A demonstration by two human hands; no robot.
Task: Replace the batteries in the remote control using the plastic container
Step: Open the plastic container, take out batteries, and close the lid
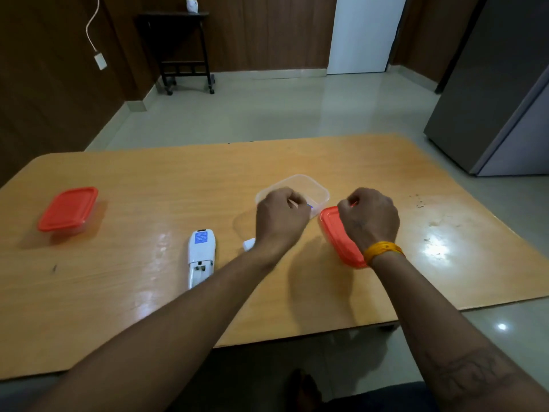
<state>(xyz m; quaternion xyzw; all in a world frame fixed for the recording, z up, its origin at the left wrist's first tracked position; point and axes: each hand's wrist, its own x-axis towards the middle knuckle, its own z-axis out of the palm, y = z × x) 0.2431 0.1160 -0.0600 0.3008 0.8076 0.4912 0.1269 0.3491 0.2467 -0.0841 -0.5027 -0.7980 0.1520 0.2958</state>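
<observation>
Head view, from left to right: a closed red-lidded container (67, 210) sits at the left of the wooden table (178, 173). Lower centre lies the remote control (201, 257), face down, its battery bay open and seemingly empty; the small white cover (249, 244) lies just beside it. The left hand (280, 218) is curled over the open clear plastic container (309, 188), pinching something small with a blue end, possibly a battery. The right hand (368, 218) clasps the red lid (338, 242). Judged step: fetching batteries; next, carrying them down to the bay, polarity matched.

blue label on remote control (201, 254), print too small to read
</observation>
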